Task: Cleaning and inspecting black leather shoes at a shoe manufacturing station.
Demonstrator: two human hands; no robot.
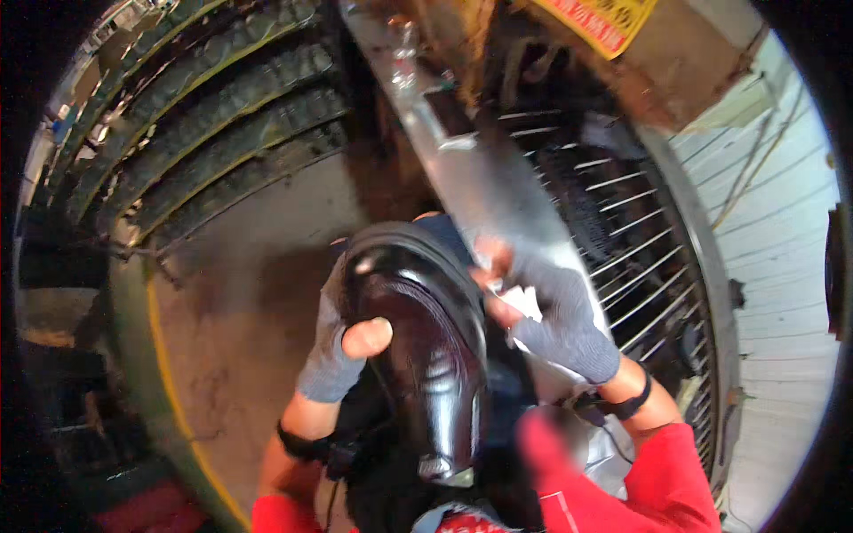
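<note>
A glossy dark leather shoe [418, 329] lies before me, its rounded toe pointing away and its narrower end toward my body. My left hand [342, 333], in a grey glove with bare fingertips, grips the shoe's left side with the thumb pressed on the upper; its other fingers are hidden beneath. Just right of the shoe, my right hand [564, 311] wears a matching glove. Its somewhat blurred fingers are closed on a small white scrap [522, 302], which looks like cloth or paper. A small gap separates these fingers from the shoe.
A metal ledge [498, 191] runs past my right hand, carrying a clear bottle [402, 58] and a dark flat object [450, 115]. Beyond it stands a rack of metal bars [635, 231]. Tiered shelves [222, 107] of dark items fill the far left. A yellow line [169, 369] crosses the floor.
</note>
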